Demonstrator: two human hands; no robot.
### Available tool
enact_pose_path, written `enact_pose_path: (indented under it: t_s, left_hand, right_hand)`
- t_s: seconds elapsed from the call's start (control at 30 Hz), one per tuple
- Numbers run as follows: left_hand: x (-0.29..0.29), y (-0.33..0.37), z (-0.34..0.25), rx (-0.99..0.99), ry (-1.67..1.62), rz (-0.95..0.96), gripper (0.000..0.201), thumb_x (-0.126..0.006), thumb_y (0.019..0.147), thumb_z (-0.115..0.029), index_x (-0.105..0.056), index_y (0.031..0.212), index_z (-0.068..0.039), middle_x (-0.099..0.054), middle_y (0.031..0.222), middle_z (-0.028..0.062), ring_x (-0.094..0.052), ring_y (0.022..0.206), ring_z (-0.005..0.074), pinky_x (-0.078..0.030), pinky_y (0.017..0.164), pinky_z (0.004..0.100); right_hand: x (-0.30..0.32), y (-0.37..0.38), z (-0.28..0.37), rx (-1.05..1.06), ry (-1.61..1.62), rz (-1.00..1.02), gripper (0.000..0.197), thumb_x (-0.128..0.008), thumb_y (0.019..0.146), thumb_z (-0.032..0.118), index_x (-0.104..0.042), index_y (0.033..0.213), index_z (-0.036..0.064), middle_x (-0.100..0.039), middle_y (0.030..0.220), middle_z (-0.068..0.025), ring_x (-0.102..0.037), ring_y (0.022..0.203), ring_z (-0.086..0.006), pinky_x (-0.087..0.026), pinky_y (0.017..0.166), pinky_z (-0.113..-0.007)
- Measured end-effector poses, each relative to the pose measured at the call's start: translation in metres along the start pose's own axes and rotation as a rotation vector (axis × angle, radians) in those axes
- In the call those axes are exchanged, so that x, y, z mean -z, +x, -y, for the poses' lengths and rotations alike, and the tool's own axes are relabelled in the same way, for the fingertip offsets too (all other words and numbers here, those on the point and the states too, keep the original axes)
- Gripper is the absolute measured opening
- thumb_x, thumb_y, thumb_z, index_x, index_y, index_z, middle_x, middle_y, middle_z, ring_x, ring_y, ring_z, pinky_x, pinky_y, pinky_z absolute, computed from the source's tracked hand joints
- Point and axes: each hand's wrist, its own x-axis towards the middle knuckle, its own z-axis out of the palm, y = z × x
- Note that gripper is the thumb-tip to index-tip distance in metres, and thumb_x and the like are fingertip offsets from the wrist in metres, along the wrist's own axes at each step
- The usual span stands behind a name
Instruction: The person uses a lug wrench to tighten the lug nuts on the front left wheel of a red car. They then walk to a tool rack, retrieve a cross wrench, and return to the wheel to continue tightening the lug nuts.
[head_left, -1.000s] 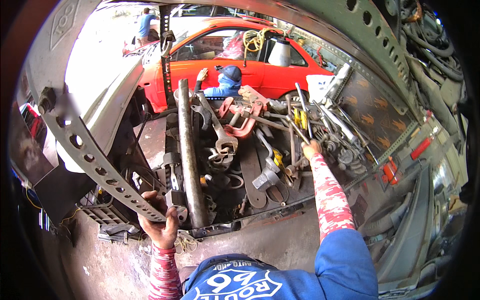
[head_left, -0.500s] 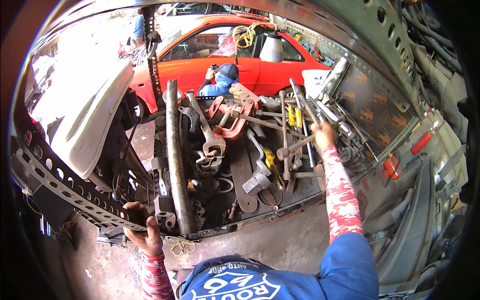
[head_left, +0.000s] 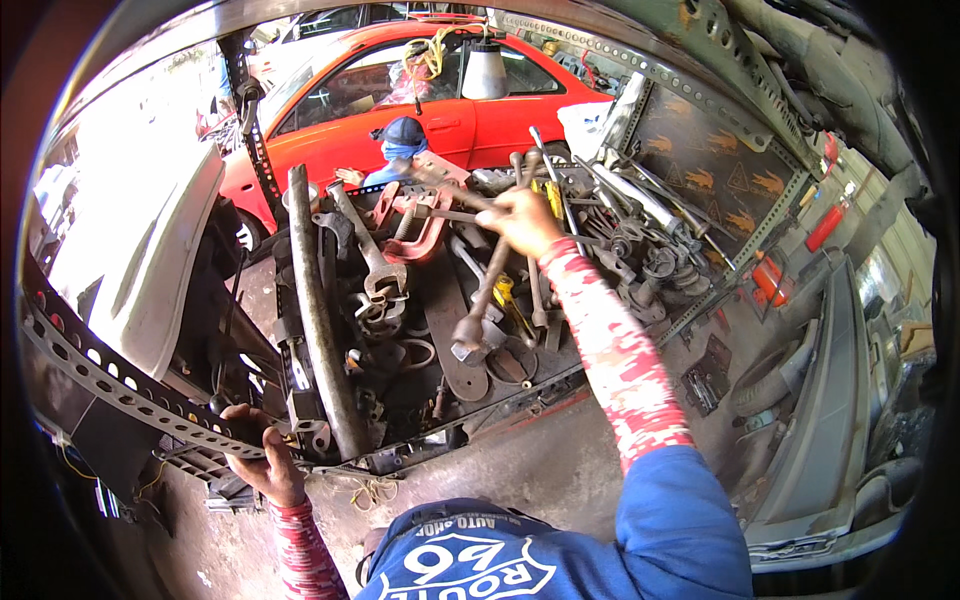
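Observation:
My right hand (head_left: 527, 222) is closed around the middle of a four-way lug wrench (head_left: 484, 300), lifted over the tool-covered shelf. One socket end points down toward me, and another arm is blurred toward the left. My left hand (head_left: 266, 456) grips the perforated metal rail (head_left: 150, 412) at the shelf's near left corner, thumb on top. Under the wrench lie a flat dark metal bar (head_left: 453, 345) and a yellow-handled tool (head_left: 507, 296). Farther left are a red clamp (head_left: 420, 238), a large wrench (head_left: 372, 245) and a long steel pipe (head_left: 318, 320).
Beyond the shelf a person in a blue cap (head_left: 404, 132) is beside a red car (head_left: 440, 125). A white cup-shaped container (head_left: 485, 75) hangs above. Long metal tools (head_left: 650, 205) crowd the right side. A white panel (head_left: 150, 270) stands at left; a fire extinguisher (head_left: 828, 226) is far right.
My right hand has moved left with the lug wrench, raising and turning it. My left hand stays on the rail. The view has shifted, and the person beyond has lowered a hand.

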Motion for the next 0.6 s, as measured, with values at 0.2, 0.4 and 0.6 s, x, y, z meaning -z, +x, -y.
enact_pose_path:
  t_s: [0.2,0.4,0.6]
  left_hand:
    - [0.001,-0.002,0.003,-0.025,-0.009,-0.036,0.052,-0.069,0.092,-0.017,-0.044,0.133,0.002,-0.051,0.126,0.0085,-0.054,0.106,0.0150,-0.046,0.094,0.0285]
    - [0.000,-0.004,0.003,-0.026,0.011,-0.023,0.059,-0.069,0.092,-0.020,-0.038,0.139,0.000,-0.047,0.135,0.0121,-0.052,0.112,0.0174,-0.045,0.098,0.0308]
    - [-0.007,-0.002,-0.007,0.002,0.055,-0.047,0.057,-0.072,0.089,-0.028,-0.046,0.130,0.001,-0.054,0.113,0.0074,-0.053,0.091,0.0130,-0.045,0.080,0.0249]
  right_hand:
    - [-0.080,0.011,0.023,0.120,-0.089,0.027,0.029,-0.080,0.071,0.033,-0.075,0.081,0.0061,-0.066,0.085,-0.0161,-0.066,0.083,-0.0339,-0.050,0.075,-0.045]
    - [-0.121,0.026,0.012,0.323,-0.184,0.015,0.029,-0.078,0.071,0.033,-0.071,0.073,0.0048,-0.064,0.086,-0.0146,-0.065,0.081,-0.0352,-0.050,0.073,-0.047]
    - [-0.142,0.028,0.000,0.364,-0.225,0.006,0.031,-0.077,0.074,0.033,-0.069,0.076,0.0036,-0.062,0.086,-0.0134,-0.064,0.082,-0.0343,-0.049,0.075,-0.047]
